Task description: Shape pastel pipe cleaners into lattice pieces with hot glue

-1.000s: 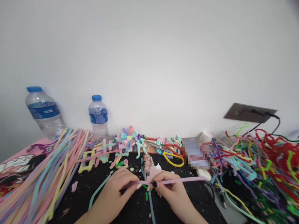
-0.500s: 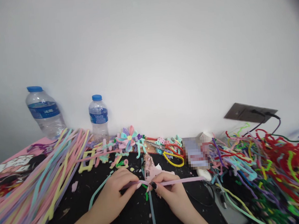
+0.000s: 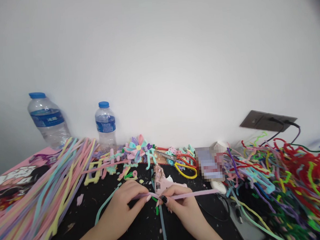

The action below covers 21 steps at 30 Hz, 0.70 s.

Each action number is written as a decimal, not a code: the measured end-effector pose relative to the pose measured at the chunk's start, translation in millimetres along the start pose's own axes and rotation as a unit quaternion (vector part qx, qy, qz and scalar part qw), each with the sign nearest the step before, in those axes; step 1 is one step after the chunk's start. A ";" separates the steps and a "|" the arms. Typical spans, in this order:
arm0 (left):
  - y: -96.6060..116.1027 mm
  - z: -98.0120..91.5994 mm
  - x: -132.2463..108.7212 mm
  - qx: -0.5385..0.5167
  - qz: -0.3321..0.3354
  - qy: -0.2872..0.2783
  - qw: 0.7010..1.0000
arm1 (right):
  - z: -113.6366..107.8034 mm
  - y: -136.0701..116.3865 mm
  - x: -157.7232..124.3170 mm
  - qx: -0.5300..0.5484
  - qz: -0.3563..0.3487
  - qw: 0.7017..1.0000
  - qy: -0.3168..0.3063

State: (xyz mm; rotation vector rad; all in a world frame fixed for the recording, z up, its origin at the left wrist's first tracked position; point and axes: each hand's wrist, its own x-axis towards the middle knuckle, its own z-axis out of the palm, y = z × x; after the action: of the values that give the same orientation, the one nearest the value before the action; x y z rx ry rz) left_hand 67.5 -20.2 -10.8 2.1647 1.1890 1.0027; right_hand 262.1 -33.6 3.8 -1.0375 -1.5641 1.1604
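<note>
Just in front of the glue gun [image 3: 161, 180], our left hand [image 3: 122, 206] and right hand [image 3: 182, 206] pinch the pink pipe cleaner [image 3: 198, 193], kinked only there, its long end straight.

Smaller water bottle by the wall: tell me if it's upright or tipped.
Upright. The smaller bottle stands on its base with its blue cap at the top.

Your left hand [image 3: 123, 206] and right hand [image 3: 184, 208] are both bare, as are the forearms down to the picture's lower edge. Your right thumbnail [image 3: 163, 199] wears glossy black polish; a left fingernail [image 3: 148, 198] is long and pale (pinkish-white, it seems).
</note>
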 end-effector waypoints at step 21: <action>-10.0 -0.4 -1.0 -0.049 -0.066 0.008 0.997 | -8.7 19.0 10.0 0.230 0.041 0.958 0.167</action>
State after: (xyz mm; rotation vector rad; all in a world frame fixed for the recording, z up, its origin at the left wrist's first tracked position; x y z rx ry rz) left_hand 61.7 -16.0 -17.8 1.9785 1.2452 1.0032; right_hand 270.1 -18.2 -11.6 -0.9286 -0.9354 1.2526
